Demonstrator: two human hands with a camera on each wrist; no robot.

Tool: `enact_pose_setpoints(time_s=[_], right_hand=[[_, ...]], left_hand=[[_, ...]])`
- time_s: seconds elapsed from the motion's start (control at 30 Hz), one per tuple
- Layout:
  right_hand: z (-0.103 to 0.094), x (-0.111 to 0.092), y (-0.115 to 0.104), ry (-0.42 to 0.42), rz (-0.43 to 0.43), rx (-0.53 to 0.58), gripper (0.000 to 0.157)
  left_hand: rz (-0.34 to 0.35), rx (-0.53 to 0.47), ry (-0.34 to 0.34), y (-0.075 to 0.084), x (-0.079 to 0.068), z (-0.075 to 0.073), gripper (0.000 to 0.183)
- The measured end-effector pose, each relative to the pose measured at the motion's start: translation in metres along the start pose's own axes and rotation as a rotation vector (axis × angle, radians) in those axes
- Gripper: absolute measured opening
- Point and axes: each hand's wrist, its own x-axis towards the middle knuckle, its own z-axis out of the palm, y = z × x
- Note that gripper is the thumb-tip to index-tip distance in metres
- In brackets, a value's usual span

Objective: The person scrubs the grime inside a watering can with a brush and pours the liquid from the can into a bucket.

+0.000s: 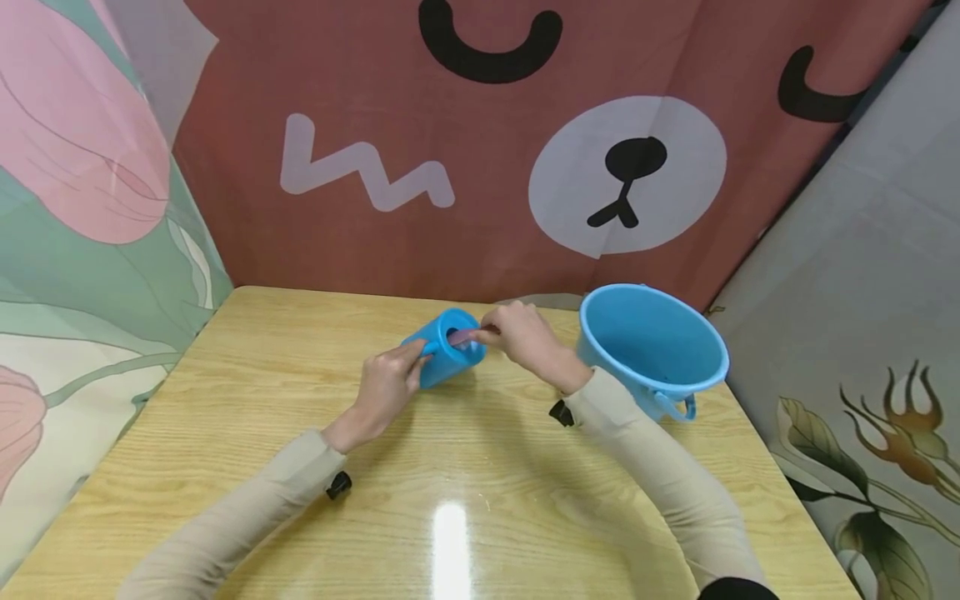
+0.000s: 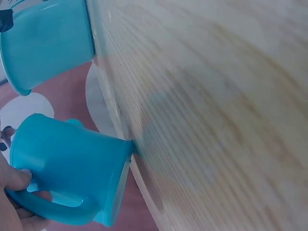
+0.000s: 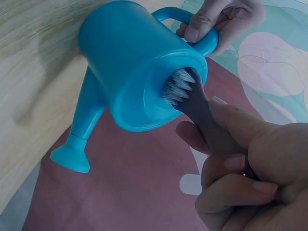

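A blue toy watering can [image 1: 438, 371] is tilted over the table, its open top turned toward the right hand. My left hand [image 1: 386, 387] grips the can's curved handle [image 2: 62, 211], thumb and fingers wrapped round it. In the right wrist view, the can's spout [image 3: 89, 115] ends in a flared rose. My right hand [image 1: 532, 342] holds a brush [image 3: 214, 122] by its dull purple handle. White bristles [image 3: 179, 86] sit at the opening, with the head's tip just inside the rim.
A light blue bucket [image 1: 652, 333] stands upright at the right back of the wood-grain table [image 1: 247, 400], close to the right forearm. A printed cloth [image 1: 360, 242] hangs behind the table's back edge, and a grey patterned cloth [image 1: 847, 275] hangs at the right.
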Motion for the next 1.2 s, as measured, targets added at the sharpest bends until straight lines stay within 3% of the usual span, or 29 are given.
enact_pose_setpoints(time_s=[0.73, 1.07, 1.2], right_hand=[[-0.026, -0.01, 0.009, 0.01, -0.011, 0.002, 0.023], [-0.034, -0.017, 0.012, -0.005, 0.003, 0.016, 0.025], [-0.047, -0.022, 0.013, 0.048, 0.021, 0.011, 0.024]], left_hand=[[-0.007, 0.0, 0.001, 0.001, 0.002, 0.0, 0.017], [-0.036, -0.012, -0.022, 0.003, 0.002, -0.002, 0.006], [-0.069, -0.022, -0.016, 0.0, 0.001, -0.003, 0.005]])
